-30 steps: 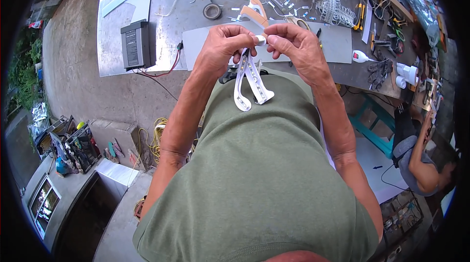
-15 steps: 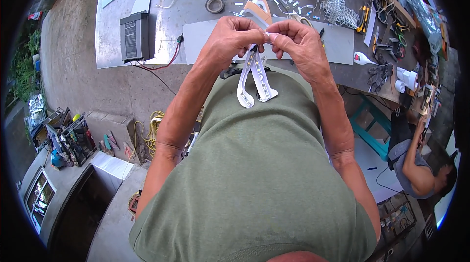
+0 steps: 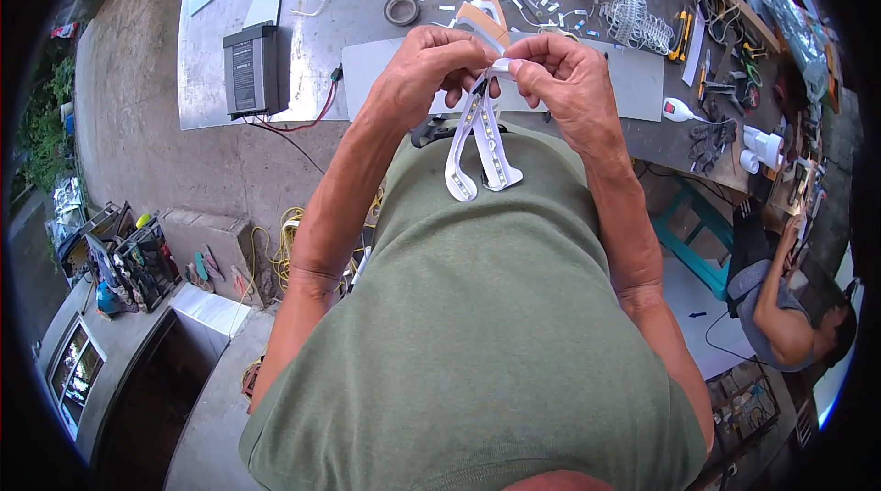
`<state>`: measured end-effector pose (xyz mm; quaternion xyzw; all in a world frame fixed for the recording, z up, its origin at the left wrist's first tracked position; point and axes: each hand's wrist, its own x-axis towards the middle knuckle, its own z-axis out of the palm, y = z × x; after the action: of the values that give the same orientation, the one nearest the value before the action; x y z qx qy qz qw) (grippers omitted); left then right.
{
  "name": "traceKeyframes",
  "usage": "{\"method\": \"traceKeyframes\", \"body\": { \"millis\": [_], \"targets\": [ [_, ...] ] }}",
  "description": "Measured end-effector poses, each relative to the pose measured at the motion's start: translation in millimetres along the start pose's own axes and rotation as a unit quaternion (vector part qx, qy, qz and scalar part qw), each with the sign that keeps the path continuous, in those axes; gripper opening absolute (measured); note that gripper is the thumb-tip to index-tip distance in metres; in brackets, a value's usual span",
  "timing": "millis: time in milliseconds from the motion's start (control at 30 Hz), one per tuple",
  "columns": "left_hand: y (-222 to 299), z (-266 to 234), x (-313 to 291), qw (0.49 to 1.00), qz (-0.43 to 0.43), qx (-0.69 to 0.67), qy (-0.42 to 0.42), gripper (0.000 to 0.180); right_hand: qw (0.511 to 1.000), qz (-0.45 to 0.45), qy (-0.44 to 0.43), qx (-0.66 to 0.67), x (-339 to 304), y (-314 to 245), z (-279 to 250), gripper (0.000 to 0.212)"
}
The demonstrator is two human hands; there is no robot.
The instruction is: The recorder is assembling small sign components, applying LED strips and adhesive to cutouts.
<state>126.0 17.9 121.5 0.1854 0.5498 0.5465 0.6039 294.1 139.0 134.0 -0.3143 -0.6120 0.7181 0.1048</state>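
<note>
A white curved letter-shaped piece (image 3: 496,161) with small yellowish LED modules along its two legs stands between my body and the bench. Just above its top, my right hand (image 3: 567,87) pinches a small white piece (image 3: 501,66) between thumb and forefinger. My left hand (image 3: 436,69) is closed at the other end of that piece. What its fingertips hold is partly hidden by the fingers. A dark bit shows at the top of the letter piece, below my left fingertips. Beyond my hands stands a tan-and-white letter shape (image 3: 486,21).
A grey metal bench holds a black power box (image 3: 250,71) with red and black wires, a tape roll (image 3: 401,10), scattered LED modules, a coiled white module chain (image 3: 635,21), yellow cutters (image 3: 680,36) and dark gloves (image 3: 708,147). A teal stool (image 3: 697,239) and a co-worker (image 3: 780,307) are at right.
My hands have drawn slightly apart, and more of the small white piece shows between them. My right hand has moved a little up and to the right. The letter piece has barely moved.
</note>
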Motion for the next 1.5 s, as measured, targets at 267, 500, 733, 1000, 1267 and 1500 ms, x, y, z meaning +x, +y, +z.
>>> {"method": "traceKeyframes", "body": {
  "millis": [267,500,733,1000,1267,1500],
  "targets": [
    [-2,-5,-3,0.999,-0.016,-0.001,-0.029,0.022,1.000,0.000,0.001,0.010,-2,4,1,0.015],
    [1,1,-5,0.998,-0.017,0.061,-0.007,0.020,1.000,-0.001,0.014,-0.012,-4,2,3,0.016],
    [2,7,-8,0.995,-0.007,0.096,0.026,0.019,1.000,0.013,0.011,-0.003,-6,0,3,0.015],
    [2,11,-10,0.993,-0.010,0.107,0.043,0.020,1.000,0.006,0.005,0.008,-6,3,4,0.015],
    [7,7,-10,0.993,0.001,0.107,0.048,0.019,0.998,0.005,-0.021,0.054,-3,6,-3,0.020],
    [11,8,-9,0.992,0.000,0.119,0.047,0.021,0.994,0.031,-0.035,0.094,-5,9,-6,0.024]
  ]
}}
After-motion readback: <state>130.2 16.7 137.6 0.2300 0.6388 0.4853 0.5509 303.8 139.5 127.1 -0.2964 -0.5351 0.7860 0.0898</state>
